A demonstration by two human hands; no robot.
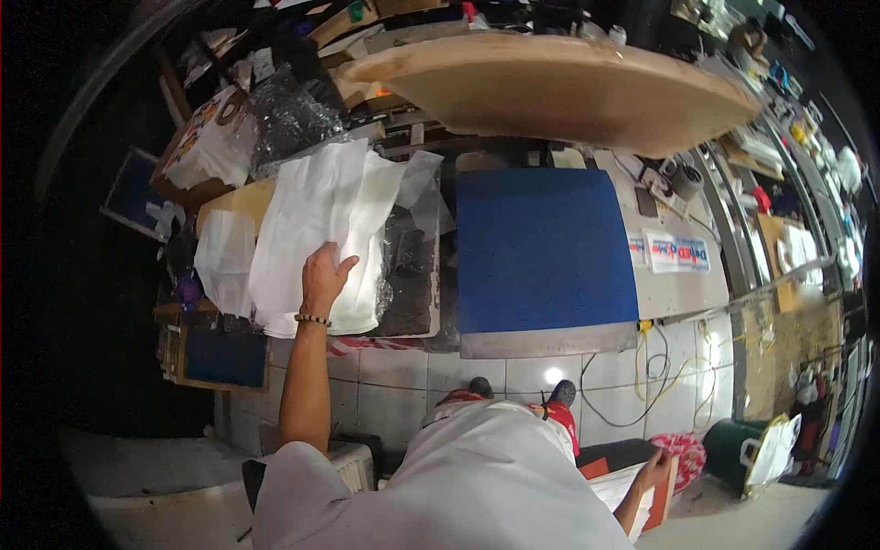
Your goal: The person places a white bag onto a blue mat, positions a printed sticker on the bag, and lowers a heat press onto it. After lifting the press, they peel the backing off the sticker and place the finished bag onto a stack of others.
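White sheets (321, 202) lay stacked on L table (417, 312), reaching its near edge. L hand (323, 278) was on top of them, thumb spread from fingers, beaded bracelet (313, 320) at wrist. R hand (653, 472), well apart, was at a paper stack's (632, 486) edge; couldn't tell its grip. Blue panel (547, 247) sat R of sheets, w/ printed signs (678, 251) just beyond, nr R table's (687, 289) middle.
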